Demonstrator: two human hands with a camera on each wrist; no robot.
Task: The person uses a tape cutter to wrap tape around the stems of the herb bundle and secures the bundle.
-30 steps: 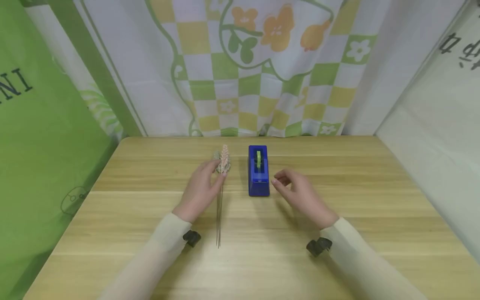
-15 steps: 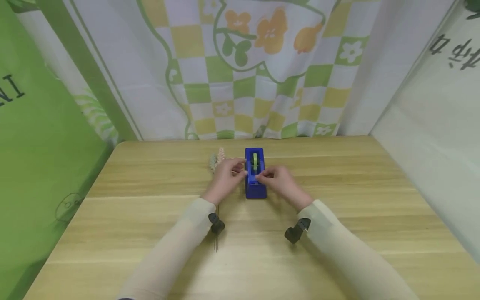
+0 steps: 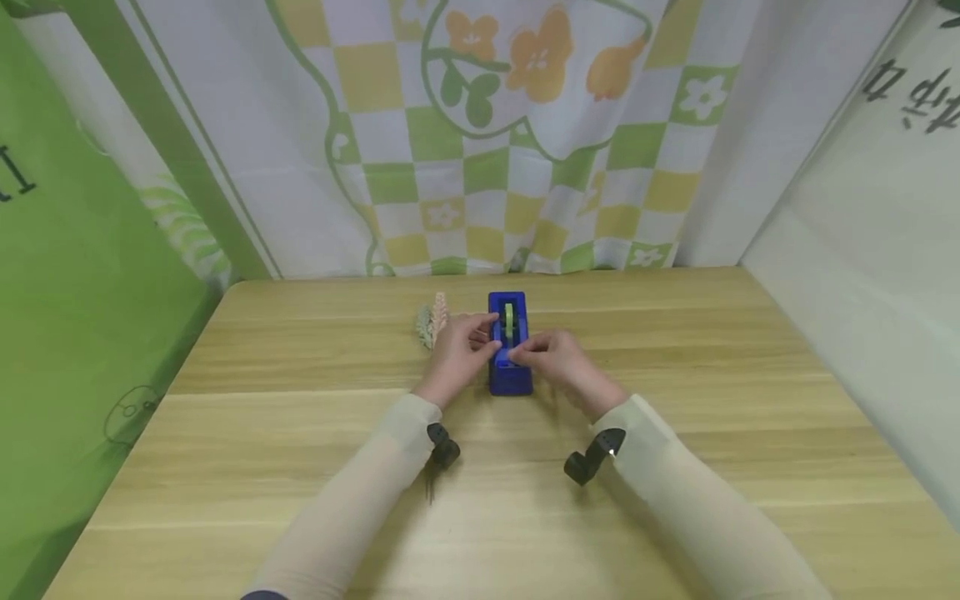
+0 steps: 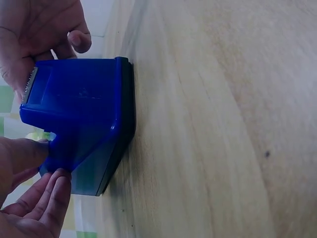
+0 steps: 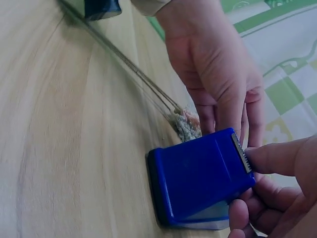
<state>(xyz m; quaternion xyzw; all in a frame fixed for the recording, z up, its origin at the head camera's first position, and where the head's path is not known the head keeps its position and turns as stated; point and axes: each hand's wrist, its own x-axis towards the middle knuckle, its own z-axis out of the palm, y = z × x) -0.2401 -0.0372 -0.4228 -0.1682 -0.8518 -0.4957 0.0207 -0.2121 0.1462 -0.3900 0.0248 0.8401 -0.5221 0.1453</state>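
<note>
A blue tape dispenser (image 3: 511, 382) with a yellow-green tape roll (image 3: 509, 320) stands upright on the table. My left hand (image 3: 459, 354) holds its left side, the thumb by the notch behind the serrated blade (image 4: 29, 85) and the fingers along the side wall. With thumb and forefinger together, my right hand (image 3: 558, 362) pinches at the tape end by the blade; the clear tape itself is hardly visible. Left of the dispenser lie artificial flower sprigs (image 3: 439, 310), pink and grey-green. Their thin stems (image 5: 133, 64) run under my left forearm, which hides most of them in the head view.
The wooden table (image 3: 675, 375) extends on both sides. A checked curtain (image 3: 525, 167) hangs along its back edge, a green cloth (image 3: 90, 292) on the left and a white one (image 3: 877, 275) on the right. Black wrist cameras (image 3: 444, 448) sit on both wrists.
My left hand has left the flower sprigs and come right to the dispenser. My right hand has moved left from beside the dispenser to its blade end. The dispenser stays in place.
</note>
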